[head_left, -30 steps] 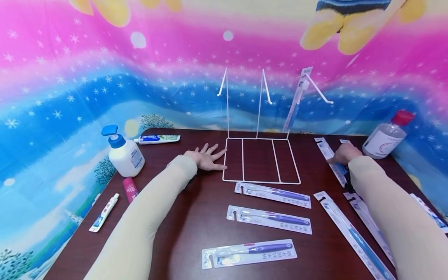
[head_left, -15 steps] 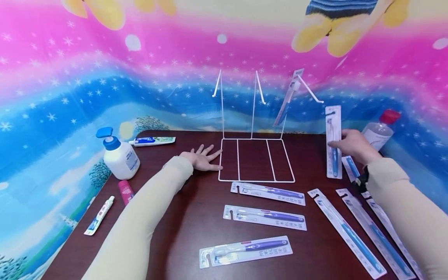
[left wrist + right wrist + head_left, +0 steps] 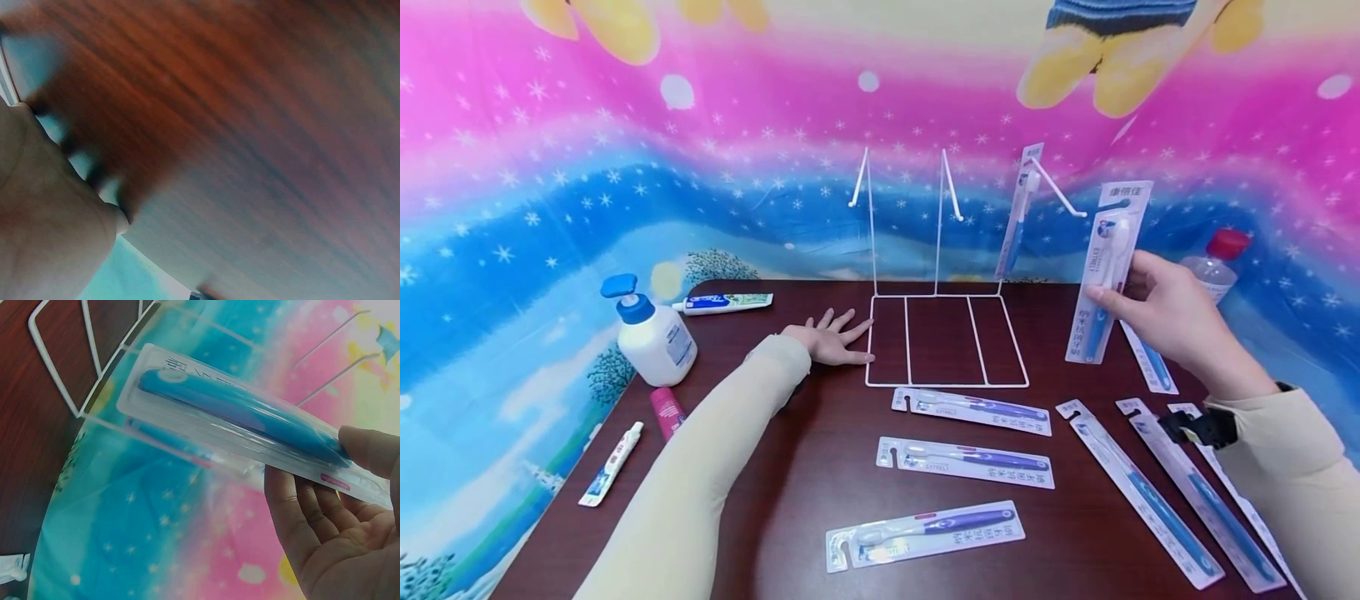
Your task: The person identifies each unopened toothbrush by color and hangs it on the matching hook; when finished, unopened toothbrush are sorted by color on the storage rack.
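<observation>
Packaged blue toothbrush [image 3: 1108, 272], gripped near-upright by right fingers [image 3: 1108, 298], left fingers [image 3: 856, 334] spread wide at edge of white wire rack [image 3: 936, 295]

Bright, even light is spread across the head view, and the pink-and-blue snowflake-printed cloth backdrop [image 3: 775, 167] is rendered clearly. A pale sheen is caught low on the dark reddish-brown wooden worktop [image 3: 827, 442], and right beside the left cream fabric sleeve [image 3: 707, 458], a soft shadow is cast! White glare is bounced off the nearest flat clear-plastic pack with a purple toothbrush [image 3: 925, 537]. Over to the left wrist: wood grain is smeared by blur, the left hand [image 3: 50, 212] is dimly lit, the lower right is washed in grey haze. At the right wrist, shiny streaks are drawn along the clear-plastic pack with a blue toothbrush [image 3: 244, 419], and the right hand [image 3: 340, 531] is partly shaded.
</observation>
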`<state>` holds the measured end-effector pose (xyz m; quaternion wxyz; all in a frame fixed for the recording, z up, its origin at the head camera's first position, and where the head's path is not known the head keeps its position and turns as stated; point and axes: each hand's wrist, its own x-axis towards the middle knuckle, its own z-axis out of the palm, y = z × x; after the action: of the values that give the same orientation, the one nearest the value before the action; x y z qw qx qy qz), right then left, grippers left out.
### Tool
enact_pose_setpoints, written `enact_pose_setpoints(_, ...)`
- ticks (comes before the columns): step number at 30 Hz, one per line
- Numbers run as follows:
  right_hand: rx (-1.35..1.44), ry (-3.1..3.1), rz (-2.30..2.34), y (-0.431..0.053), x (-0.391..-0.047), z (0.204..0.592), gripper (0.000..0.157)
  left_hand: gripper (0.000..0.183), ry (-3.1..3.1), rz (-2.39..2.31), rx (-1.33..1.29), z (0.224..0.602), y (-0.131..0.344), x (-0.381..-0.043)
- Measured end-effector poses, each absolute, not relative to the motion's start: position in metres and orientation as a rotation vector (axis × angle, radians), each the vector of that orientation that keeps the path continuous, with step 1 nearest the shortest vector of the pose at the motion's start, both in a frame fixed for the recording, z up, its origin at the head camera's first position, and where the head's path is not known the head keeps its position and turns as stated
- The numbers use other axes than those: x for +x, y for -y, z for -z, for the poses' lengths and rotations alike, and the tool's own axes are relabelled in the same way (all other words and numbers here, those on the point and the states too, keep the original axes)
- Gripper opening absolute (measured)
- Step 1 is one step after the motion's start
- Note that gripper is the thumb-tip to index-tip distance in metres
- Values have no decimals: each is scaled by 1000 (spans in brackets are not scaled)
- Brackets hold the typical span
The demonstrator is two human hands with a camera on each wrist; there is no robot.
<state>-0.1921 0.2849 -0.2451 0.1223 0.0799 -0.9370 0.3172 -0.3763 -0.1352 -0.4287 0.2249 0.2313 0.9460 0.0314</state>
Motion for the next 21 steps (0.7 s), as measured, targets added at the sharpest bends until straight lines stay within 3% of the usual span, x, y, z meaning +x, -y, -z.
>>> enact_pose_setpoints(21,245,2805,-905,-267,-217,255,66,89,-2599,-62,601,430,135,-377)
